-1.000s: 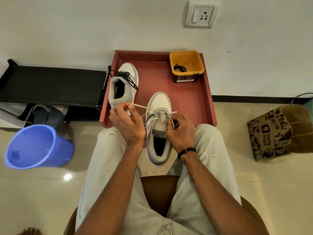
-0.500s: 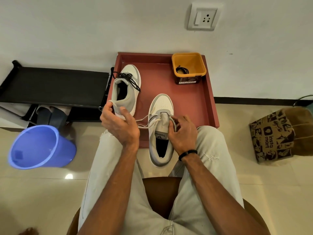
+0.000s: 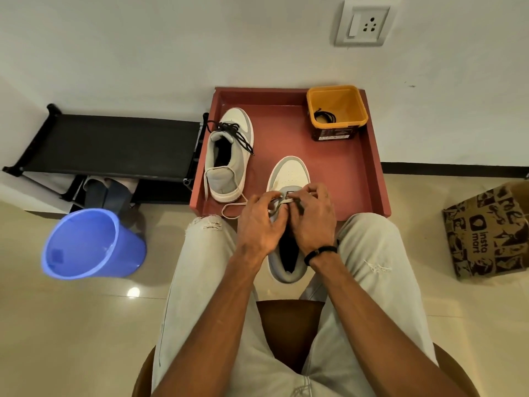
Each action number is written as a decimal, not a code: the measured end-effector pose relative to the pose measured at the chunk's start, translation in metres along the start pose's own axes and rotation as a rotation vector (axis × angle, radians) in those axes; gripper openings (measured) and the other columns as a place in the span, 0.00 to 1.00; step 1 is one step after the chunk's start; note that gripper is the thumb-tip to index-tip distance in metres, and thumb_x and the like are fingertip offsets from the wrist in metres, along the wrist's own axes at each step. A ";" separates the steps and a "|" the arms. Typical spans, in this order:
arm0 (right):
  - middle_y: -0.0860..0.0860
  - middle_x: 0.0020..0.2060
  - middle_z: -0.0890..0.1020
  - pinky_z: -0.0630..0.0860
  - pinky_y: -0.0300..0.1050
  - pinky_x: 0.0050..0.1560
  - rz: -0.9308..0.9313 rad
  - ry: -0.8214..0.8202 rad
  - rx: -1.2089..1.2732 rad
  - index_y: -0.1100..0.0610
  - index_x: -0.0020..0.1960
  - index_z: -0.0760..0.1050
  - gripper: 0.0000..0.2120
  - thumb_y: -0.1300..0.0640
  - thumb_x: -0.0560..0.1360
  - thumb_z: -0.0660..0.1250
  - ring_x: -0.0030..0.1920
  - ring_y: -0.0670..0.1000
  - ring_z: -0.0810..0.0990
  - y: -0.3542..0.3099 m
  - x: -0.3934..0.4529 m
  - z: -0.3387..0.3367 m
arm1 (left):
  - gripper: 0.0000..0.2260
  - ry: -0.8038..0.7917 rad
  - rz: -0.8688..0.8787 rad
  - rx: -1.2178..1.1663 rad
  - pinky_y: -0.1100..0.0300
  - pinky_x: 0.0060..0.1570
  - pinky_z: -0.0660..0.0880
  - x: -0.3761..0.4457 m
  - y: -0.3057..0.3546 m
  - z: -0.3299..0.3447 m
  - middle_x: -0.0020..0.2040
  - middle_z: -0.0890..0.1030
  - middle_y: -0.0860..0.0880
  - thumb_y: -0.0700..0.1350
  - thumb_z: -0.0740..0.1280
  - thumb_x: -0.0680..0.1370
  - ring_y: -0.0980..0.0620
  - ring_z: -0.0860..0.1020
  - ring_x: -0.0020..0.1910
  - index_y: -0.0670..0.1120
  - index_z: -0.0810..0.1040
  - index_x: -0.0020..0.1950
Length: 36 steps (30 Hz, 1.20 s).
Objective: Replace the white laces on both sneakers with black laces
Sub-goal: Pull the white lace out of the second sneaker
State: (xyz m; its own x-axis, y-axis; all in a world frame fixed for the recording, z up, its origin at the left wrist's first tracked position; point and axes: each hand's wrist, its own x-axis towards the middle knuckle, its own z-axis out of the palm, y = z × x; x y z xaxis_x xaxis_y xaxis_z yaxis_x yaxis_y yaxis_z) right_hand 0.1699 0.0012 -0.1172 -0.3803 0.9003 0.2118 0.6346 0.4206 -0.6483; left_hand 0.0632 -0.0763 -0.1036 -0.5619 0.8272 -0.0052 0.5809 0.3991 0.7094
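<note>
While both hands pinch the white lace on the near sneaker, it's half out. Hard yanking could snag an eyelet or drag the sneaker off the tray.

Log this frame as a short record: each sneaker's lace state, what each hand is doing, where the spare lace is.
far sneaker: black lace on, in red tray
near sneaker: white lace partly out, trailing left
left hand: pinches white lace at the eyelets
right hand: fingers curled at the eyelets
spare black lace: in yellow tub
</note>
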 end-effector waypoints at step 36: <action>0.46 0.45 0.86 0.79 0.40 0.46 0.093 -0.115 0.223 0.52 0.53 0.85 0.12 0.45 0.77 0.72 0.44 0.44 0.83 0.017 0.004 -0.042 | 0.13 0.139 -0.064 0.114 0.50 0.47 0.82 -0.006 0.017 0.007 0.63 0.75 0.50 0.51 0.64 0.83 0.48 0.82 0.49 0.51 0.80 0.66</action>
State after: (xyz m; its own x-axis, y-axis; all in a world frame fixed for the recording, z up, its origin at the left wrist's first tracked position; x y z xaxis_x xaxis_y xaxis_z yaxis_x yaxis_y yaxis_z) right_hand 0.2072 0.0165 -0.0970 -0.4096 0.9098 0.0673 0.5114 0.2901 -0.8089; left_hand 0.0802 -0.0715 -0.0964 -0.6714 0.7390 0.0554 0.6000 0.4981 0.6260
